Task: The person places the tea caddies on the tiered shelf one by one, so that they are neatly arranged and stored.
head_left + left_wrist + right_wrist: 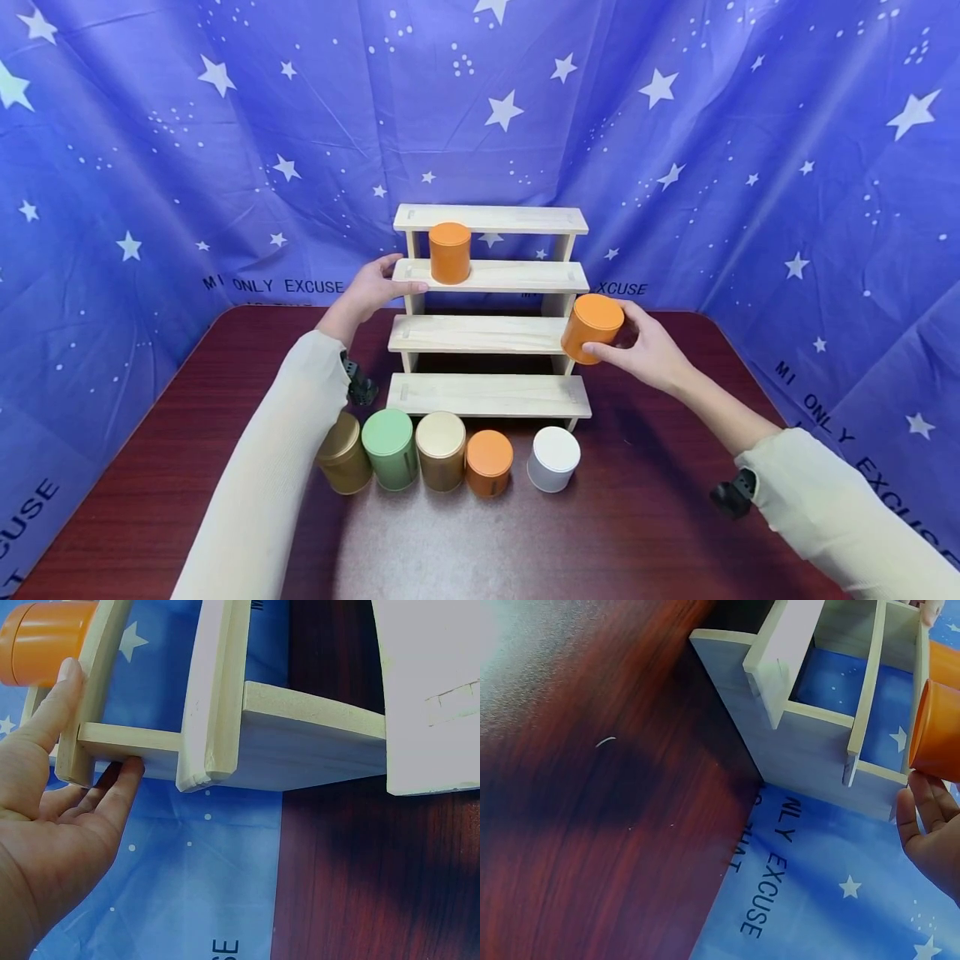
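Observation:
A pale wooden stepped display rack point(510, 277) with several tiers stands at the back of the table. My left hand point(372, 290) grips the left end of its second tier from the top, thumb along the board point(96, 697) and fingers underneath. Close to that thumb, an orange lidded canister point(450, 257) stands upright on the same tier. My right hand point(649, 353) holds another orange canister point(587, 332), slightly tilted, by its right side. In the head view this canister overlaps the right end of the third tier. The right wrist view shows fingers curled against its lower end point(937, 735).
In front of the rack stand a dark gold canister point(345, 458), a green canister point(390, 454), a light gold canister point(441, 454), an orange canister point(489, 467) and a white canister point(553, 462). A blue star-patterned curtain point(300, 125) hangs behind the dark red table point(600, 542).

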Available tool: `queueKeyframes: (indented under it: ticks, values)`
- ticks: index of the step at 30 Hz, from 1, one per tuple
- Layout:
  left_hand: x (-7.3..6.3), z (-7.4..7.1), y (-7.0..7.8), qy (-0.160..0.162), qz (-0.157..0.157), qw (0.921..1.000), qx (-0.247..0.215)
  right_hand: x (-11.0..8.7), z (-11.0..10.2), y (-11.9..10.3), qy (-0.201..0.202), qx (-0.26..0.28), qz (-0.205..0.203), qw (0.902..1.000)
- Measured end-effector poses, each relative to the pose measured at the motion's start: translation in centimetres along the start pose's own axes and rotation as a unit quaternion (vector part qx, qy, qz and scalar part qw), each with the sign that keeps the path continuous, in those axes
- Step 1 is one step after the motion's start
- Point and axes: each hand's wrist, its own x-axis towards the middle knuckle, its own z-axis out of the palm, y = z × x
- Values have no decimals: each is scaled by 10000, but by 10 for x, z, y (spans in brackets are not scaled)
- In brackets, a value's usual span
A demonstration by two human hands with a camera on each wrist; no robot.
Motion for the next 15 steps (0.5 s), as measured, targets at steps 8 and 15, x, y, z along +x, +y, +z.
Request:
queueKeyframes:
  ticks: [8,15]
  values:
    - [1,0,0,59,-59,9999,87,12,2,-6,-90,50,-25,9999]
    - [-1,0,1,17,-68,10000,-13,18,3,-11,-162,130,-29,9998]
